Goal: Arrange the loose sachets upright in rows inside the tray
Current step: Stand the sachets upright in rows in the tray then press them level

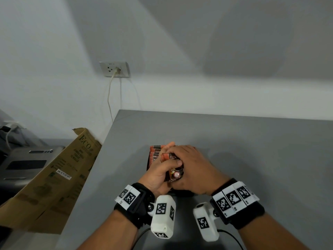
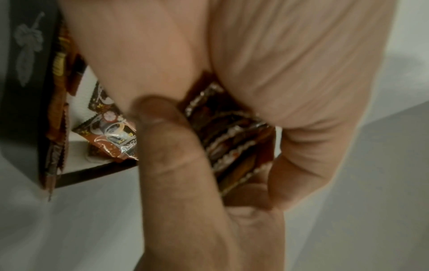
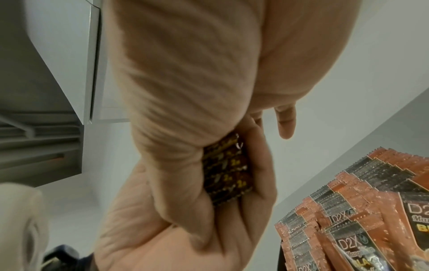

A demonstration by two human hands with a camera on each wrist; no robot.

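Both hands, left hand (image 1: 158, 175) and right hand (image 1: 193, 170), clench one stack of sachets (image 1: 175, 175) over the tray (image 2: 25, 73) on the counter (image 1: 234, 141); loosening that pinch could fan them onto rows (image 3: 362, 198) already standing.

Both forearms are bare, each circled at the wrist by a black band (image 1: 142, 204) carrying white blocks printed with black square-code markers (image 1: 232, 197). A white, rounded camera housing (image 1: 163, 216) with the same markers hangs on a small joint from the left band; a slimmer one (image 1: 205, 221) hangs from the right, trailing a black cable (image 1: 232, 235).
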